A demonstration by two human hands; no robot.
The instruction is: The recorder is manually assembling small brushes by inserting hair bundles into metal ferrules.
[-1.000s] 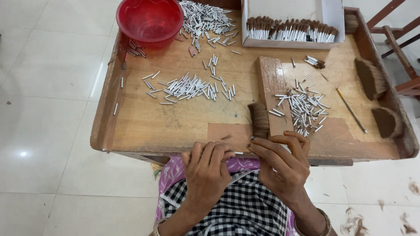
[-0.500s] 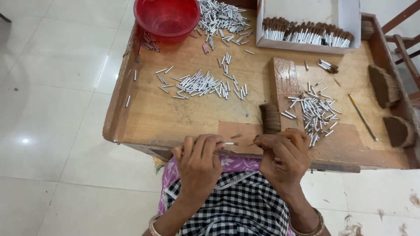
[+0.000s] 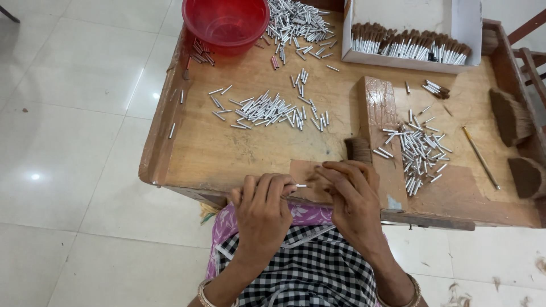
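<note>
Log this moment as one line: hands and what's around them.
left hand: pinching white tube | right hand: at tube's tip | nearby: brown bundle, loose tubes | surface: wooden tray

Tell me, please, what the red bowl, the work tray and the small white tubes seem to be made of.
The red bowl looks like glossy, slightly translucent plastic: light shines through its rim. The work tray seems to be bare, worn wood, with grain and stains. The small white tubes are matte and thin, probably rolled paper, though it is hard to be sure.
</note>
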